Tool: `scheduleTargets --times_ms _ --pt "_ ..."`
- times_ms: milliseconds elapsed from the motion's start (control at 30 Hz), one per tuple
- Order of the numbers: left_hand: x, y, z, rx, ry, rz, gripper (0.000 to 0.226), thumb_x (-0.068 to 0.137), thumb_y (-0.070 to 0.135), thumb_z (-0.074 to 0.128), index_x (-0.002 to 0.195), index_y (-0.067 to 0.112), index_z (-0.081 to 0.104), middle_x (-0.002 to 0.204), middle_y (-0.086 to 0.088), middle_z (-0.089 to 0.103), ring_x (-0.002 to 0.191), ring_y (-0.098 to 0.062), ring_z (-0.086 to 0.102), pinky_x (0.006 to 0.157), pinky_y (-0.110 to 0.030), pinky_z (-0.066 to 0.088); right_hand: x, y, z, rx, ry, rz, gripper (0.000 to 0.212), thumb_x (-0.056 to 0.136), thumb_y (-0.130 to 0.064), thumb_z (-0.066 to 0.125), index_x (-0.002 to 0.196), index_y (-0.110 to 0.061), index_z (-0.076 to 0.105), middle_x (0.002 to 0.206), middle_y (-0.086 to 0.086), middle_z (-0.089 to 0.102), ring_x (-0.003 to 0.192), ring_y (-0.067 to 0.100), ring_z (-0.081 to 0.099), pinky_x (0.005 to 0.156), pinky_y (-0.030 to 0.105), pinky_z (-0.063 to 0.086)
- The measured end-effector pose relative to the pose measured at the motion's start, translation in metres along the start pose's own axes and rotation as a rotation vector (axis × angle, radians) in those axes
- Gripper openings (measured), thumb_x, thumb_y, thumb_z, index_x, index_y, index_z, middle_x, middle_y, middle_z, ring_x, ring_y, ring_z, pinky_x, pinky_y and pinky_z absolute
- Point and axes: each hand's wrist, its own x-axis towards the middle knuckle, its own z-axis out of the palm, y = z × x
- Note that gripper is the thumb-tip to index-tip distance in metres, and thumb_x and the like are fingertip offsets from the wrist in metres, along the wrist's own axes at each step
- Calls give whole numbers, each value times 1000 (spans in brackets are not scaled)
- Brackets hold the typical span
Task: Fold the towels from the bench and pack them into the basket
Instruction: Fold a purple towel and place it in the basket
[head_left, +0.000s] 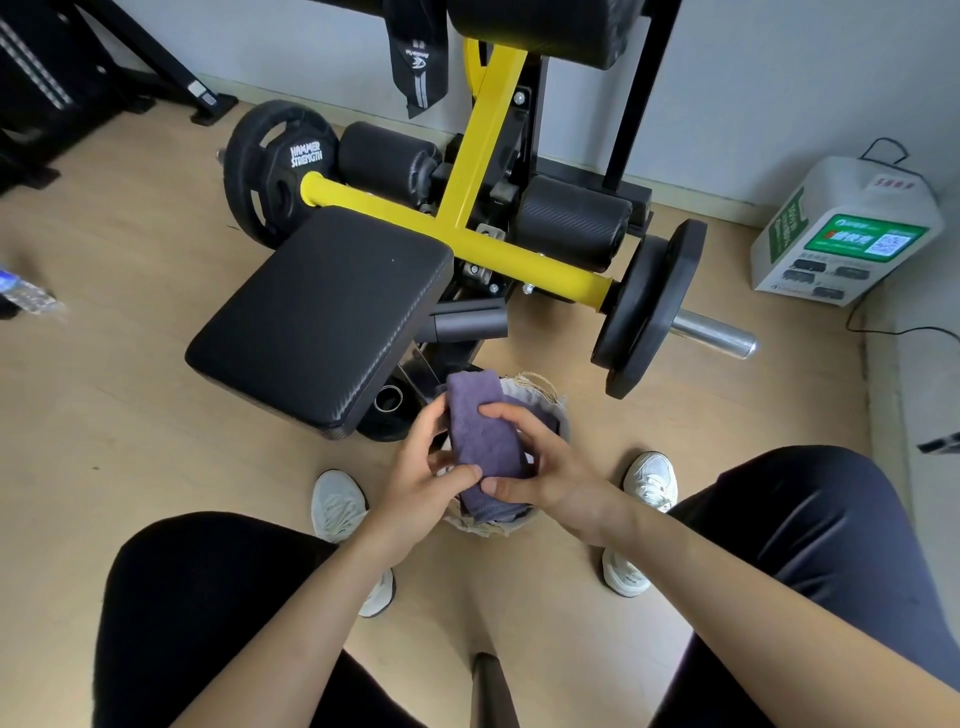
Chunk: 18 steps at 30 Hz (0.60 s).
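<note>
The work area was a gym corner with a pale wood-effect floor (119, 415), a grey wall, and a yellow-framed weight machine whose black padded bench (322, 317) stood bare, with no towel left on it. Directly below the person's hands, on the floor between the two white shoes, sat the basket (548, 402), a small light woven container already holding at least one purple towel. A folded purple towel (483, 436) was held just above the basket opening, long axis pointing away from the body. The left hand (421, 467) clasped the towel's left edge, thumb across the near end; the right hand (545, 467) clasped the right edge, index finger laid over the top face and thumb at the near end. Both hands were closed on the same towel. The step in hand appeared to be the final insertion. For a clean result, the fold should be kept compressed by both thumbs during lowering, the bundle aligned with the free space beside the towel already inside, and the far end entered first. Release should follow only once the towel rests on the contents, as an early release would probably let the fold spring open. The basket's depth could not be judged from this view.
</note>
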Motion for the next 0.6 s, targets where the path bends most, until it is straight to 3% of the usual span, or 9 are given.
scheduleTargets --times_ms 133,233,367,433,533,600 --pt "4 -1 -1 -164 130 -143 97 71 23 78 154 33 28 134 -8 63 120 -23 67 100 -48 56 -3 6 -4 -176 -48 38 71 80 3 77 135 -33 52 143 -7 48 122 -2 54 93 22 52" --pt "9 -9 -10 -239 202 -309 100 66 39 90 150 16 41 128 -12 65 112 -26 69 92 -46 58 -7 16 -6 -270 -117 81 71 79 -2 79 135 -36 51 142 -9 50 127 0 50 96 18 49" --pt "6 -17 -7 -173 209 -489 21 92 16 71 111 5 69 110 -21 74 91 -28 75 75 -35 62 -13 38 -13 -318 -169 164 71 78 -2 79 133 -40 54 137 -19 51 124 -1 50 102 24 50" --pt "5 -23 -7 -135 238 -556 16 93 11 69 107 4 70 107 -22 75 94 -31 75 71 -31 62 -13 53 -19 -302 -129 188 69 76 1 79 130 -36 57 135 -16 51 122 4 54 100 31 53" --pt "15 -34 -9 -69 229 -626 4 94 13 69 96 9 68 104 -19 73 93 -32 71 89 -39 59 -5 77 -33 -300 -7 191 61 72 7 76 121 -28 65 133 2 54 113 19 62 91 41 58" --pt "31 -43 -7 13 204 -635 5 95 14 68 91 15 66 93 -12 71 82 -23 68 88 -36 56 5 84 -43 -344 73 202 56 72 10 74 113 -28 69 131 5 51 110 17 64 88 31 58"
